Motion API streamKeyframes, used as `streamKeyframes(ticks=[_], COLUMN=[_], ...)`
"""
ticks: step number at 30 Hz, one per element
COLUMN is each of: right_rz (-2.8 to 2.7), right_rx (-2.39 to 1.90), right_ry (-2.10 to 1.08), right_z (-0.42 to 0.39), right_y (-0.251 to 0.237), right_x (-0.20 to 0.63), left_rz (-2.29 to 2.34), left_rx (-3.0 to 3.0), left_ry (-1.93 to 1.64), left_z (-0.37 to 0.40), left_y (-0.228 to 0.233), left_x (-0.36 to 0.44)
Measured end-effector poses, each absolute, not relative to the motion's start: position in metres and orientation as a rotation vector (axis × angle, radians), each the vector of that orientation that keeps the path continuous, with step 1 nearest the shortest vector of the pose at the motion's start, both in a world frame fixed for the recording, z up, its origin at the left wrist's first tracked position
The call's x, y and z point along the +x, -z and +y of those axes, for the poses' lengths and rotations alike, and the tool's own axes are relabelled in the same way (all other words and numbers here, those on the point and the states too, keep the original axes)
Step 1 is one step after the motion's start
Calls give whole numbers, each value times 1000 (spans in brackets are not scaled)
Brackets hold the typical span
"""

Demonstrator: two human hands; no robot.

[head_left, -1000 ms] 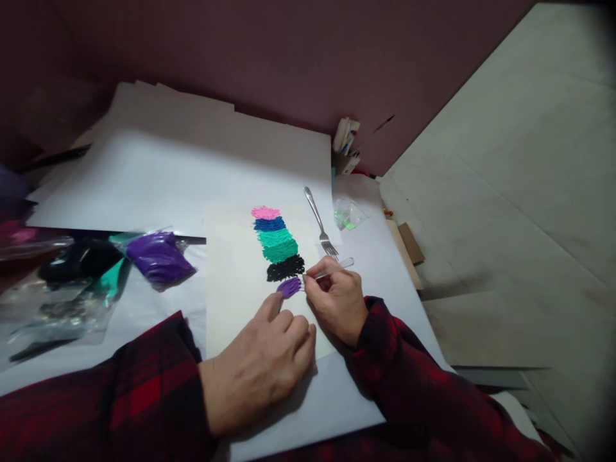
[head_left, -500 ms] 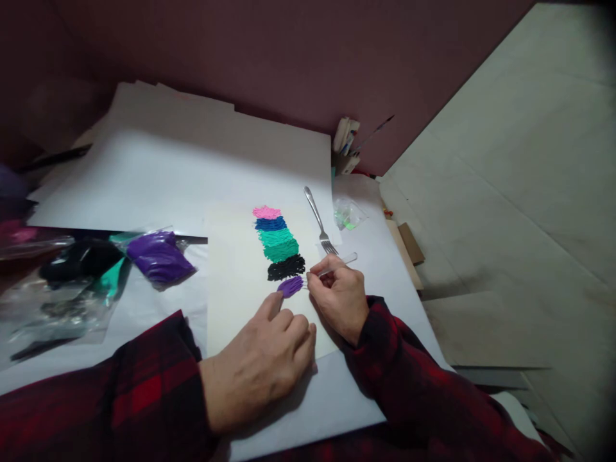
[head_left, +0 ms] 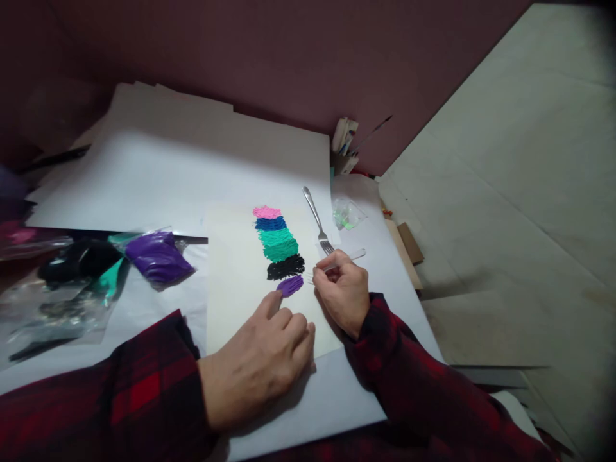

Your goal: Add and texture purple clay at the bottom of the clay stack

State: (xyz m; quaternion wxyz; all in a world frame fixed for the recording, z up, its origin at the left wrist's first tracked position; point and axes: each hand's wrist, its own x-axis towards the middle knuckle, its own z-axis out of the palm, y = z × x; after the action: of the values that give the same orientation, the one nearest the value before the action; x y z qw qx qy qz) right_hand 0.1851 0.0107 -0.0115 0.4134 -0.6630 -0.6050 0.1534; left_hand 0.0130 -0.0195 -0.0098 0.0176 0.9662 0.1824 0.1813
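A fork (head_left: pixel 312 278) with thin pale tines and a clear handle is pinched in my right hand (head_left: pixel 342 289). Its tines sit just right of a grooved purple strip of modelling clay (head_left: pixel 290 286), apart from it. My left hand (head_left: pixel 264 359) rests on the cream sheet (head_left: pixel 231 256), index finger stretched to the left end of the purple strip and the other fingers loosely bent, holding nothing. Above the purple lie textured bands of black clay (head_left: pixel 285 267), green clay (head_left: pixel 280 244), blue clay (head_left: pixel 270 223) and pink clay (head_left: pixel 266 212).
A metal fork (head_left: pixel 315 215) lies beyond my right hand, near a small clear bag (head_left: pixel 348 214) with something green. At left are a purple clay packet (head_left: pixel 160 258) and other plastic bags (head_left: pixel 58 308). Large white sheets (head_left: pixel 192 154) lie behind, against the dark wall (head_left: pixel 289 58).
My right hand has drawn the clear fork slightly right, so its tines have come away from the purple clay. My left hand stays in place.
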Motion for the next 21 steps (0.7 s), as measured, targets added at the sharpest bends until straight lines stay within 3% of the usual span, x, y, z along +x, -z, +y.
streamKeyframes(ticks=[10,14,17,21], right_rz=[-1486,-1565,-1689,-2052], right_rx=[-1529,-1416,-1311,-935], right_ry=[-556,-602,-460,-193], right_z=[7,-1,-8,-12], right_y=[12,9,6,4], right_x=[189,189,189,189], left_rz=[595,708,818,834], left_rx=[2967,2643,2296,2246], left_ry=[-626,-993,-1286,-1284], left_z=[-20,-21,-21,-20], left_y=[4,1,1,0], left_x=[12,7,4,4])
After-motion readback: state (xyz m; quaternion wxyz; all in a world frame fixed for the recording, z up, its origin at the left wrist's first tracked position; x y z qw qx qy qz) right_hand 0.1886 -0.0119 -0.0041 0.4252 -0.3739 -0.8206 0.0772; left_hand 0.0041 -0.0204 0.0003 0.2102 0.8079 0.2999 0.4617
